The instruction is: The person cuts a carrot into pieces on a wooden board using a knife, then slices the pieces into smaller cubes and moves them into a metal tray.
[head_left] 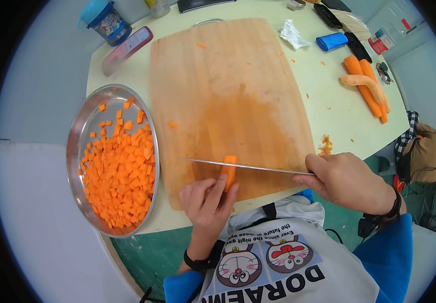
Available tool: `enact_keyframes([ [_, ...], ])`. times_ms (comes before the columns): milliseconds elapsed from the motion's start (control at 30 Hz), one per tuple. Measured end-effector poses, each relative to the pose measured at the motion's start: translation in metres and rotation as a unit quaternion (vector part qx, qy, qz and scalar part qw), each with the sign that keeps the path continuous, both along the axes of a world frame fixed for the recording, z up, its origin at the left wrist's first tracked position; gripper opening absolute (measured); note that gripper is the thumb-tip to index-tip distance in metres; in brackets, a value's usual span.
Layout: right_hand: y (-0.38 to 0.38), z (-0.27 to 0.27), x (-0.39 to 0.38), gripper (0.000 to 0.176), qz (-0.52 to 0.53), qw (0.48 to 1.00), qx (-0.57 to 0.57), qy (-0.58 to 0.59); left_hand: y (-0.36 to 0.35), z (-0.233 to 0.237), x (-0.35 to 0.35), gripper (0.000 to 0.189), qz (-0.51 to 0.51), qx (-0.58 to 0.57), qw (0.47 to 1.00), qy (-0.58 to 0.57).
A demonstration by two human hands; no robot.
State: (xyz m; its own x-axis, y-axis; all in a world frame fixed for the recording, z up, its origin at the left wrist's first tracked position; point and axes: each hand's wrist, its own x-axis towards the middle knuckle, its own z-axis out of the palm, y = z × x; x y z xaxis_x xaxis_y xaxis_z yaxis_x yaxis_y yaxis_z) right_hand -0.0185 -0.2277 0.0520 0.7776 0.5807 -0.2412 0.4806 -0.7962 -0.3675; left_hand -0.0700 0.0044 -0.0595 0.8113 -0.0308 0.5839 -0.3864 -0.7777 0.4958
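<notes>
A short piece of carrot (229, 174) lies near the front edge of the wooden cutting board (228, 65). My left hand (208, 199) grips it from the near side, fingertips around its lower part. In my right hand (351, 179) is a knife (268, 168), its handle wrapped by my fingers. The blade points left and crosses over the upper part of the carrot, seen almost edge-on. To the left, a round metal tray (72, 166) holds a large heap of diced carrot (119, 177).
Several whole carrots (367, 93) lie at the right, near a blue roll (331, 41) and a crumpled tissue (293, 34). Carrot scraps (325, 145) sit right of the board. A blue-lidded bottle (106, 22) and a pinkish case (127, 50) stand back left.
</notes>
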Motion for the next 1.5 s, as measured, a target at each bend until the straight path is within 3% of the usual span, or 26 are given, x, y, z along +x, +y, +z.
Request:
enact_keyframes([
  [433, 0.010, 0.003, 0.004, 0.038, 0.023, 0.998, -0.056, -0.016, 0.003, -0.002, -0.001, 0.031, -0.005, 0.012, 1.000, -0.002],
  [733, 0.007, -0.001, 0.003, 0.036, 0.034, 0.998, -0.046, -0.034, 0.002, -0.003, -0.001, 0.032, -0.005, 0.005, 1.000, -0.027],
  [1000, 0.010, 0.006, -0.004, 0.032, 0.020, 0.994, 0.033, -0.101, 0.000, -0.003, -0.005, 0.032, 0.013, 0.003, 1.000, -0.023],
  [1500, 0.021, 0.004, -0.012, 0.030, 0.050, 0.996, 0.003, -0.079, 0.001, -0.006, -0.004, 0.030, -0.002, -0.018, 0.999, -0.040],
])
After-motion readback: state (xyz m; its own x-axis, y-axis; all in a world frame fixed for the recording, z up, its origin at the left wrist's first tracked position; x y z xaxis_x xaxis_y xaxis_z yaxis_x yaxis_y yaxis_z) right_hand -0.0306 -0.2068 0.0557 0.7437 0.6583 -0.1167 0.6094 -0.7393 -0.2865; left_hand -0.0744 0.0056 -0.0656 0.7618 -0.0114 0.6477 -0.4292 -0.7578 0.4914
